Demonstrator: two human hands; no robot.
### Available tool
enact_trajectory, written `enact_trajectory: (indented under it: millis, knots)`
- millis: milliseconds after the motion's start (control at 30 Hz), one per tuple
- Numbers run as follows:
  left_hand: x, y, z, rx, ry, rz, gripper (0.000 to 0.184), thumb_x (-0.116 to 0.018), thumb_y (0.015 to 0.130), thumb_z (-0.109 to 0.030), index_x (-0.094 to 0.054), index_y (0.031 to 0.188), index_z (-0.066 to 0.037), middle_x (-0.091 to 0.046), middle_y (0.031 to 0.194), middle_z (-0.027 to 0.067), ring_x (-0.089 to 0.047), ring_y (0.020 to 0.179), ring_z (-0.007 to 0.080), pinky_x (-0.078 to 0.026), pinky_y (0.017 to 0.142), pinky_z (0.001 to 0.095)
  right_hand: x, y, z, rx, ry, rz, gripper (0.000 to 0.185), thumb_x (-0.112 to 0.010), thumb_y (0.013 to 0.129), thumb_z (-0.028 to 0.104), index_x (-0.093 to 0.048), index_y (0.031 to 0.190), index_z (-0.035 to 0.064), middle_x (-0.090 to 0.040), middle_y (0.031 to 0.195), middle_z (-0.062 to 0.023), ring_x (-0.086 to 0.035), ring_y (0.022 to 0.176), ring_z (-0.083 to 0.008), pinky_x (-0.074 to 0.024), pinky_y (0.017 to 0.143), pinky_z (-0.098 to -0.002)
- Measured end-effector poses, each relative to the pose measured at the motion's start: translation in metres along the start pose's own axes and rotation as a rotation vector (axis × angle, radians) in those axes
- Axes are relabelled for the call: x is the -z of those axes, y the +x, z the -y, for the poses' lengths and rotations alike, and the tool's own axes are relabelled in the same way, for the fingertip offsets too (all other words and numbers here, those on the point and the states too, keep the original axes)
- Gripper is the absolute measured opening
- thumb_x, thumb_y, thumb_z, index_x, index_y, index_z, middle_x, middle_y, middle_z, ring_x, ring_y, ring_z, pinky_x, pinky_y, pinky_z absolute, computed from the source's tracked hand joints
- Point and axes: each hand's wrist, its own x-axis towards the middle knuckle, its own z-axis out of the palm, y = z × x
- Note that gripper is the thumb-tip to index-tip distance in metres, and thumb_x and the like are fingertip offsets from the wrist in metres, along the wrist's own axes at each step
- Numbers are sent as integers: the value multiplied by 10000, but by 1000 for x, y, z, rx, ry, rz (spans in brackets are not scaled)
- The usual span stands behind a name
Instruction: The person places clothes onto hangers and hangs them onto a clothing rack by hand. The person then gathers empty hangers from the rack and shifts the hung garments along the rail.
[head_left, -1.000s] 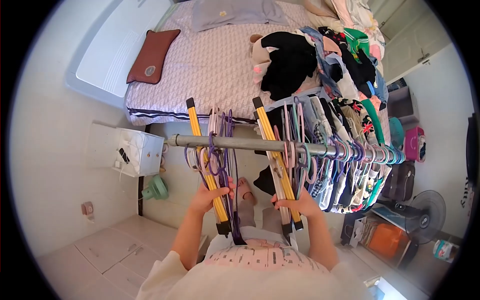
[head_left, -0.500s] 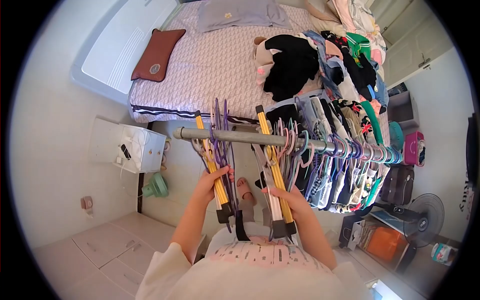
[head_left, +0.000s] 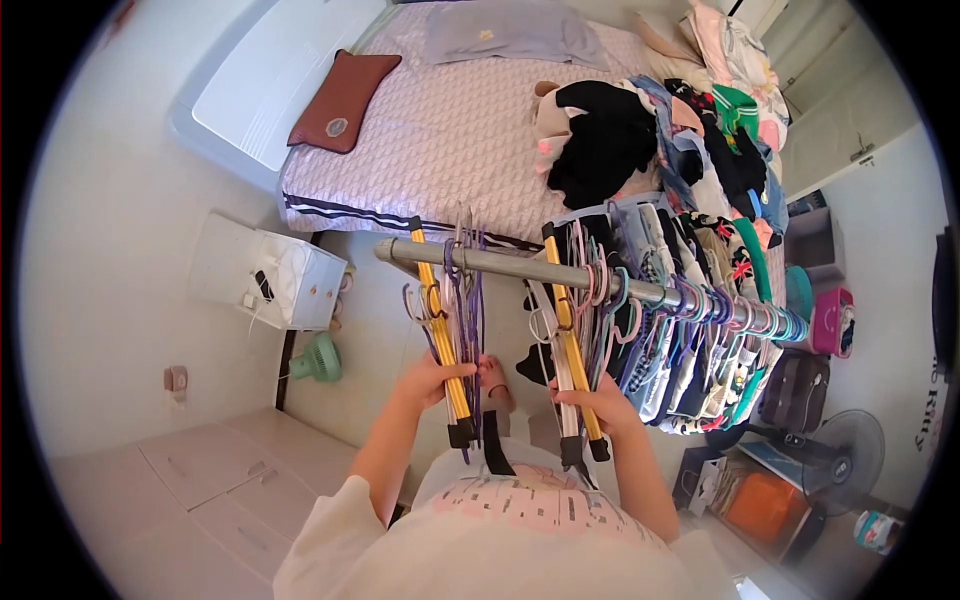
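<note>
A metal clothes rod (head_left: 510, 264) crosses in front of me, with hangers on it. My left hand (head_left: 428, 380) is closed around a bunch of hangers near the rod's left end, among them a yellow hanger (head_left: 440, 338) with black ends and several purple hangers (head_left: 470, 320). Further right, my right hand (head_left: 604, 406) grips a second bunch that includes another yellow hanger (head_left: 574, 350) and a white one (head_left: 565, 385). Both bunches hang from the rod, their lower ends close to my shirt. Beyond my right hand, hung clothes (head_left: 690, 350) fill the rod's right part.
Behind the rod stands a bed (head_left: 450, 150) with a brown pillow (head_left: 345, 100) and a heap of clothes (head_left: 610, 140). A white bedside cabinet (head_left: 305, 285) and a green fan-like object (head_left: 318, 358) are at left. At right are a standing fan (head_left: 842, 465) and a dark suitcase (head_left: 797, 390).
The whole view has shifted, so bed, rod and hands appear further right. Both hands keep their hold on the hanger bunches, which have hardly moved along the rod.
</note>
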Motion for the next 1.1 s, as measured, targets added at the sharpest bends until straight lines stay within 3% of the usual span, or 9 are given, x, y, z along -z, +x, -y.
enact_trajectory:
  millis: [200, 267, 400, 467, 667, 900, 1100]
  knots:
    - [1, -6, 22, 10, -85, 20, 395, -667, 763, 41, -489, 1113, -1, -584, 926, 99, -627, 834, 217, -533, 868, 431, 3, -2, -3, -2, -22, 11, 525, -741, 703, -3, -497, 1167, -1, -651, 948, -102, -628, 824, -170, -512, 718, -286]
    - [3, -5, 27, 12, -115, -19, 319, -671, 799, -22, -544, 1090, 14, -632, 897, 88, -642, 765, 193, -555, 690, 318, 7, -3, -3, 5, -42, 19, 540, -739, 702, 1, -490, 1181, -2, -652, 954, -106, -628, 822, -167, -513, 711, -284]
    - [-1, -11, 29, 28, -161, -30, 294, -653, 817, -37, -542, 1081, 32, -621, 845, 85, -626, 682, 179, -547, 629, 299, 6, -10, 7, -65, -106, -20, 502, -713, 722, 2, -499, 1177, -12, -654, 993, -125, -628, 867, -167, -509, 750, -273]
    - [-11, -23, 26, 1, -185, -32, 310, -624, 822, -19, -502, 1102, 36, -556, 732, 77, -541, 598, 152, -462, 533, 279, 9, -14, 11, -102, -110, -5, 510, -722, 709, 10, -503, 1168, -16, -656, 976, -116, -629, 857, -167, -506, 748, -274]
    - [-51, -80, -3, -104, -107, -84, 303, -642, 811, -48, -524, 1072, 53, -489, 623, 49, -460, 488, 121, -379, 444, 262, 15, -31, 18, -127, -128, 47, 517, -712, 690, 21, -506, 1163, -2, -646, 933, -84, -616, 817, -155, -495, 750, -265]
    - [-88, -98, -16, -154, -79, -132, 339, -631, 809, -60, -508, 1105, 51, -484, 604, 46, -452, 477, 118, -373, 451, 251, 15, -51, 37, -141, -99, 121, 542, -716, 663, 59, -502, 1159, 5, -622, 908, -60, -604, 801, -147, -482, 740, -258]
    - [-88, -140, 12, -137, 74, -187, 293, -640, 799, -70, -540, 1048, 48, -517, 596, 48, -482, 485, 126, -383, 458, 260, 22, -54, 41, -80, -244, 49, 480, -691, 663, 42, -515, 1108, -3, -631, 883, -74, -610, 790, -156, -487, 736, -273]
